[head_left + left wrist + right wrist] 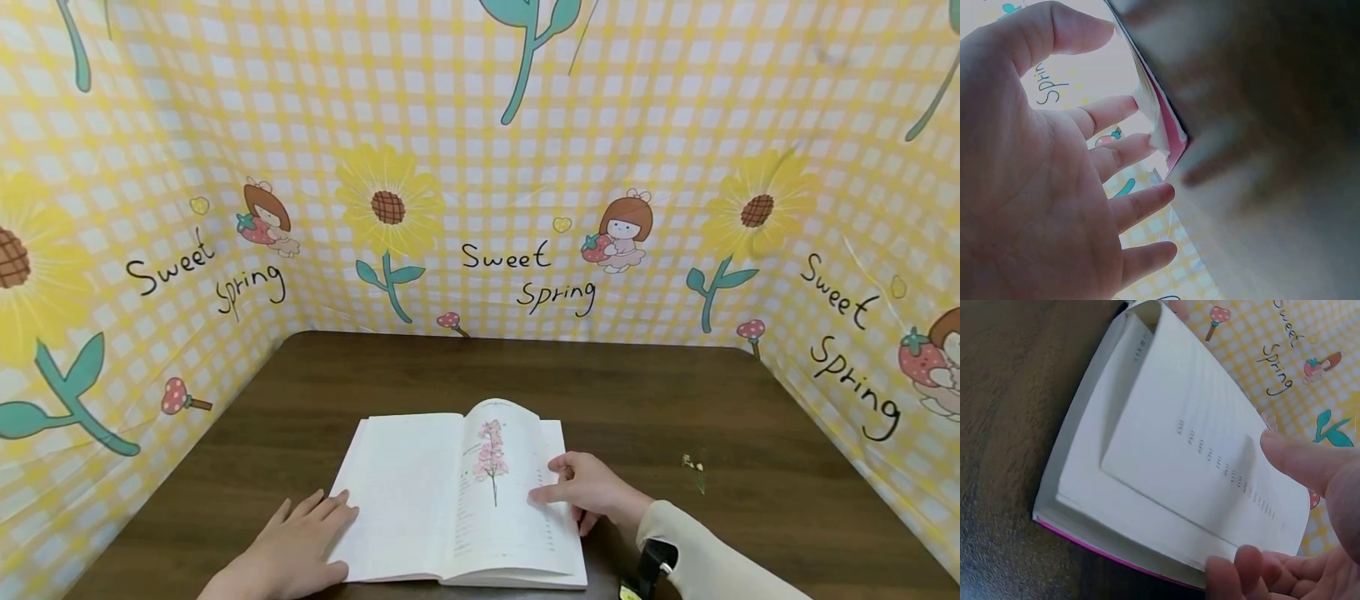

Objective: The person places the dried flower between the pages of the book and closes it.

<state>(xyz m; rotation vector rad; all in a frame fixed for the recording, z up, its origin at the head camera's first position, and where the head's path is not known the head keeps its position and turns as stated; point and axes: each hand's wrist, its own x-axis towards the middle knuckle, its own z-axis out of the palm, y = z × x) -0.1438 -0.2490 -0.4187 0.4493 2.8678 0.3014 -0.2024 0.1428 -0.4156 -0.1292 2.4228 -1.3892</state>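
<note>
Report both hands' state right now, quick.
Left hand: open, fingers spread at the left edge of the open book.
Right hand: fingers curled near a raised page, thumb over it; whether it pinches the page cannot be told.

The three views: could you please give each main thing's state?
White-paged book: open, lying on brown wooden table
Pink-flower printed page: lifted, curved
Bare left hand: fingers spread at book's left edge
Bare right hand: at page's right edge, grip unclear
White-flowered sprig: lying on table
Yellow-checked cloth: hanging
</note>
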